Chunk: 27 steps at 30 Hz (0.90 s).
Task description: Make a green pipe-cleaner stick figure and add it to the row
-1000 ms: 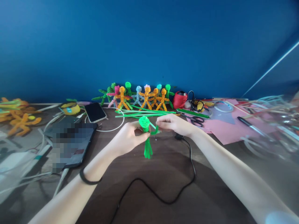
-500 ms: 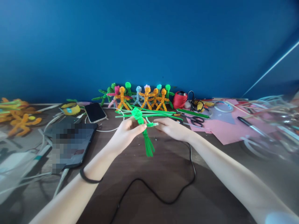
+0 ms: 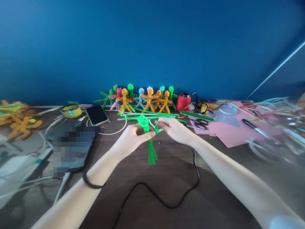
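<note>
our left hand (image 3: 132, 138) grips the green figure (image 3: 147, 136) by its body; our right hand (image 3: 172, 128) pinches its arm above the table (image 3: 166, 184).

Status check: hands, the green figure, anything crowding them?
Left hand pinches green pipe-cleaner figure at its middle. Right hand grips its side arm. Black cable on table underneath; loose green stems behind.

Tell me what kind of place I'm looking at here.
Most likely a home craft desk set against a blue wall. A row of finished pipe-cleaner figures stands at the back, scissors and pink paper lie to the right, and both hands hold a green pipe-cleaner figure.
</note>
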{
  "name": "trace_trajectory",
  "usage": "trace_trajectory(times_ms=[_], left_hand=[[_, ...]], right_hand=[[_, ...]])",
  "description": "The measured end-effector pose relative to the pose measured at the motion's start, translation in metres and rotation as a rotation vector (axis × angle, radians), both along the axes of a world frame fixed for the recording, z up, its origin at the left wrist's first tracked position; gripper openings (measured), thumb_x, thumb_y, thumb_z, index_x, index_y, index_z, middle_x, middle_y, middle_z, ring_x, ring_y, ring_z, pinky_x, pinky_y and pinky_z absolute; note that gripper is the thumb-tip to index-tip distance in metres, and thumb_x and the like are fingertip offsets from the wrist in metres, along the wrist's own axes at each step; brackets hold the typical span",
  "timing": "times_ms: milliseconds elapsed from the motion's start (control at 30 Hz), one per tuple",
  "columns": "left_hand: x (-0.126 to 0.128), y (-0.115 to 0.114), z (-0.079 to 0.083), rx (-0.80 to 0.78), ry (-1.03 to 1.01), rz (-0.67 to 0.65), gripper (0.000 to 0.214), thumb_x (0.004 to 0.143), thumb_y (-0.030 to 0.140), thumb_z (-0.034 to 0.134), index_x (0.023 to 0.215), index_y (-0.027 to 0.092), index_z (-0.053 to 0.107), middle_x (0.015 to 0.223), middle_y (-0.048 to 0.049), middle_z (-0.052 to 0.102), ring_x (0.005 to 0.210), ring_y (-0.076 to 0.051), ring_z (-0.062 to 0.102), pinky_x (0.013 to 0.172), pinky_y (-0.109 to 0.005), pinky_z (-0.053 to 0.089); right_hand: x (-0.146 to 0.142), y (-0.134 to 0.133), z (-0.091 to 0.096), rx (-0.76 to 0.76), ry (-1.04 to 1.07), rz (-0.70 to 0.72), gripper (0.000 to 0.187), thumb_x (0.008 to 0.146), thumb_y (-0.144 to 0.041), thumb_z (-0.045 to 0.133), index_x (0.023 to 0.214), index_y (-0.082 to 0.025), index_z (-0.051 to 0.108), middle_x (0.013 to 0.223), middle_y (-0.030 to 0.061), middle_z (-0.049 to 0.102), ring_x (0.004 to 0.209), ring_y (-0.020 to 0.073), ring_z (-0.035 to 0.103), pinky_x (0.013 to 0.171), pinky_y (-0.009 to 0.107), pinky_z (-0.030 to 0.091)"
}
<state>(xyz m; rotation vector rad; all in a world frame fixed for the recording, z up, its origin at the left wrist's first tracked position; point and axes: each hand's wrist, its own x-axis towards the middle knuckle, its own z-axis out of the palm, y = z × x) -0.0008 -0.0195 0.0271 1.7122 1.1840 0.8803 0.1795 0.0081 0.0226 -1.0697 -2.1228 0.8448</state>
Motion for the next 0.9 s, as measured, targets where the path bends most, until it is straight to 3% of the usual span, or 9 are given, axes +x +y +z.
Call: trace_trajectory(times_ms=[267,433,567,733,900], left_hand=[[0.002,-0.002,0.002,0.033,-0.082,0.035,0.015,0.071,0.032,0.063,0.073,0.017,0.063,0.067,0.0013,0.060,0.064,-0.012,0.053,0.060,-0.023,0.042],[0.000,-0.002,0.003,0.090,-0.117,0.131,0.018,0.070,0.033,0.063,0.074,0.015,0.062,0.064,0.0015,0.057,0.061,-0.011,0.051,0.056,-0.022,0.040],[-0.003,0.003,0.000,0.166,-0.044,0.201,0.017,0.071,0.032,0.061,0.072,0.015,0.059,0.061,0.0019,0.054,0.057,-0.011,0.049,0.053,-0.022,0.038],[-0.006,0.007,-0.002,0.247,0.143,0.205,0.019,0.074,0.033,0.055,0.071,0.015,0.059,0.060,0.0008,0.056,0.055,-0.012,0.049,0.053,-0.024,0.038],[-0.008,0.007,-0.004,0.277,0.280,0.176,0.020,0.074,0.033,0.052,0.075,0.015,0.062,0.065,-0.0005,0.060,0.059,-0.014,0.052,0.055,-0.025,0.039]], right_hand=[[-0.001,-0.003,0.000,0.017,-0.050,0.001,0.030,0.088,-0.029,0.035,0.061,-0.017,0.034,0.056,-0.0042,0.032,0.054,0.0081,0.031,0.053,0.022,0.024],[-0.007,-0.008,-0.003,0.008,-0.100,0.046,0.027,0.089,-0.028,0.034,0.065,-0.017,0.040,0.059,-0.0028,0.042,0.055,0.0080,0.036,0.054,0.022,0.027],[-0.010,-0.015,-0.002,0.009,-0.188,0.075,0.022,0.089,-0.028,0.035,0.073,-0.018,0.045,0.057,-0.0032,0.044,0.051,0.0077,0.037,0.052,0.022,0.026],[-0.009,-0.020,0.003,0.121,-0.320,0.065,0.021,0.086,-0.035,0.045,0.076,-0.019,0.052,0.055,-0.0033,0.043,0.050,0.0075,0.033,0.053,0.023,0.024],[-0.004,-0.017,0.007,0.149,-0.268,0.030,0.023,0.085,-0.031,0.047,0.072,-0.017,0.060,0.056,-0.0018,0.049,0.052,0.0081,0.038,0.054,0.022,0.027]])
